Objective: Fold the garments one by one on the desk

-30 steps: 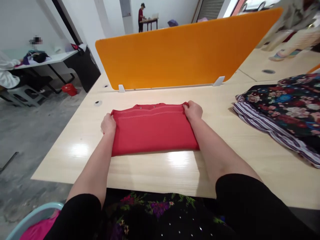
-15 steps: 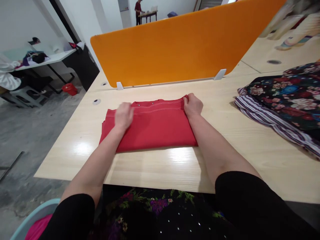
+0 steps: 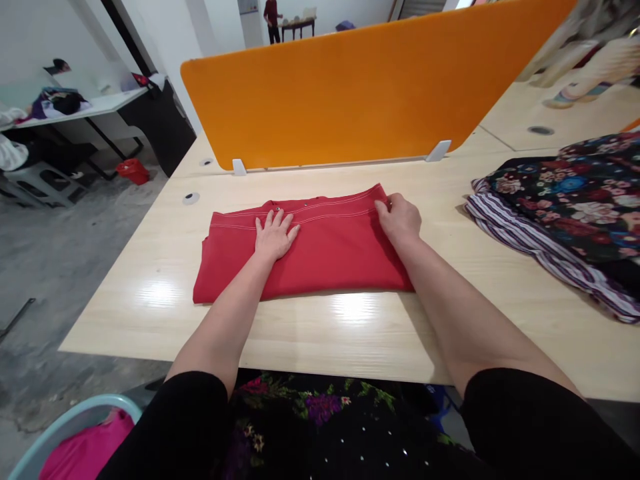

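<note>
Folded red garment [image 3: 320,250] lying flat on the table [image 3: 360,333], midway between its left and right edges and nearer the far edge, just in front of the orange divider [image 3: 360,93]; white stitch lines and small metal studs run along the garment's far hem, and no brand, label or writing can be read on it or elsewhere. Left hand [image 3: 274,235]: palm down, fingers spread and extended toward the divider, pressed flat on the cloth left of its middle and holding nothing; forearm bare, reaching straight out from a black sleeve. Right hand [image 3: 401,219]: at the garment's far right corner, fingers curled, thumb and fingertips pinched on the hem there; forearm bare, angled in from the near right. The garment's left end spreads slightly wider than its right, with a lower layer showing at the left edge. Toward the table's right edge, well apart from the garment, lies a stack of cloth: floral fabric [image 3: 575,193] over striped fabric [image 3: 540,250]. Two white brackets hold the divider to the table. By the table's near left corner, below its level, a pale blue basket [image 3: 65,427] holds pink cloth [image 3: 85,450]. Far behind the divider, a person [image 3: 273,13] stands at a small table.
</note>
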The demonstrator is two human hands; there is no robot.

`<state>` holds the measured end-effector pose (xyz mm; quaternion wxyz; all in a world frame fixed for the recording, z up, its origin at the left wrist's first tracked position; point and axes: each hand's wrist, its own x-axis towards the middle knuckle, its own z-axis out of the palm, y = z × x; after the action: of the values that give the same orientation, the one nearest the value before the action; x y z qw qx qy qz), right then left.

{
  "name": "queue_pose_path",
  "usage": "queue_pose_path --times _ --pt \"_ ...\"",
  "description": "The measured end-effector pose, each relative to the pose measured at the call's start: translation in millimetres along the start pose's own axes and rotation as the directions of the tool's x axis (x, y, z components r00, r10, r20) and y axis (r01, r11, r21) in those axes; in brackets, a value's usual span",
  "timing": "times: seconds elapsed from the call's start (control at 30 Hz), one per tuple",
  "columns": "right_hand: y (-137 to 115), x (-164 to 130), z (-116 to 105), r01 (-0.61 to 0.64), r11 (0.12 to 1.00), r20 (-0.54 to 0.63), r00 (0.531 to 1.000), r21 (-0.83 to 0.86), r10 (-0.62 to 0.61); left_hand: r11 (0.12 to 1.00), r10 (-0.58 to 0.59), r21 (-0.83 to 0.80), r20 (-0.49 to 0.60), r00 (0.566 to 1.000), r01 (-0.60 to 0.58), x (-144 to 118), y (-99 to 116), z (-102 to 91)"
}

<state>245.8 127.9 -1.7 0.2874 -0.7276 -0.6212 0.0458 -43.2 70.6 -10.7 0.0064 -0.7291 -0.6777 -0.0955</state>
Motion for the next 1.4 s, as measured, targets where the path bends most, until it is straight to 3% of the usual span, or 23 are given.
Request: queue_pose_path --times 0.23,0.37,0.43,0.57,0.67,0.83,0.97,1.13,1.23,1.4 --pt "-5 -11 -12 0.046 0.987 -0.111 0.992 -0.155 -0.063 0.999 -0.011 0.035 0.015 1.000 0.011 -1 2 -0.7" --pt "0 -3 -4 -0.069 0.966 0.087 0.992 -0.250 0.094 0.999 -0.021 0.033 0.032 0.999 0.020 -1 3 -1.7" --pt "2 -1 -3 -0.073 0.956 0.120 0.987 -0.285 0.111 0.999 -0.022 0.028 0.036 0.999 0.021 -1 3 -1.7" --pt "-13 -1 -15 0.006 0.952 0.024 1.000 -0.306 0.001 1.000 -0.015 0.027 0.047 0.999 0.014 -1 4 -1.7" --pt "-48 -7 -16 0.191 0.954 0.013 0.981 -0.233 -0.193 0.999 -0.021 0.032 0.051 0.998 0.020 -1 5 -2.4" --pt "-107 -32 30 0.481 0.874 0.224 0.861 -0.069 -0.457 1.000 -0.017 0.027 0.046 0.999 0.016 -2 5 -3.4" --pt "-112 -47 64 0.514 0.857 0.358 0.808 -0.037 -0.469 0.999 -0.026 0.024 0.023 0.999 0.026 -3 5 -3.3" --pt "-104 -45 64 0.510 0.860 0.372 0.800 -0.011 -0.470 0.999 -0.035 0.020 0.028 0.999 0.034 -5 9 -5.0" --pt "-104 -44 60 0.484 0.875 0.348 0.825 -0.025 -0.446 0.997 -0.066 0.036 -0.024 0.998 0.067 -5 4 -8.5" --pt "-103 -43 58 0.419 0.902 0.364 0.860 -0.102 -0.358 0.989 -0.139 0.065 0.045 0.989 0.136 0 -37 -15.3"
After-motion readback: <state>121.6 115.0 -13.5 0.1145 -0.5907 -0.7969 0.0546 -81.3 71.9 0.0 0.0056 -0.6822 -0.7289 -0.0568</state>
